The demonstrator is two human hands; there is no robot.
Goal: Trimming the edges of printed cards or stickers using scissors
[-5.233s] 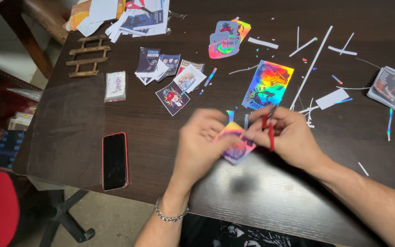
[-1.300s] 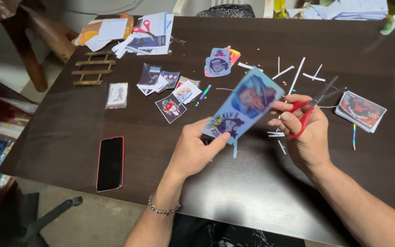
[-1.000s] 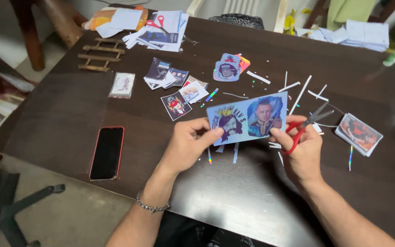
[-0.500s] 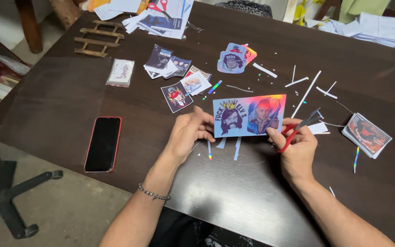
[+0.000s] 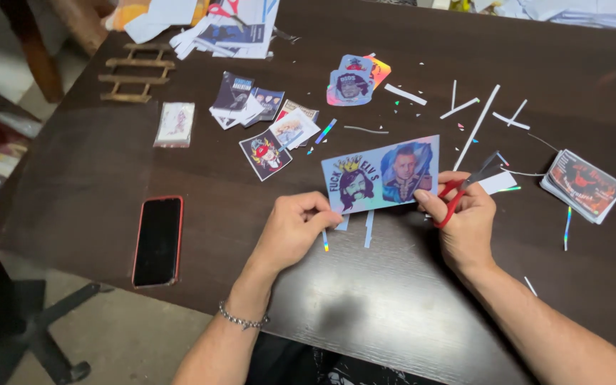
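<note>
Left hand [image 5: 295,229] pinches sticker sheet [image 5: 381,173] at lower left corner; right hand [image 5: 465,217] grips red scissors [image 5: 465,191], fingers closed. Sheet likely thin, light, floppy: hold by edges.

Your two arms are bare, with no sleeves in view from the elbows down. Your left hand [image 5: 290,232] has a thin silver chain bracelet [image 5: 240,319] around the wrist. Your right hand [image 5: 465,221] has nothing on its wrist. No rings can be made out on your fingers.
</note>
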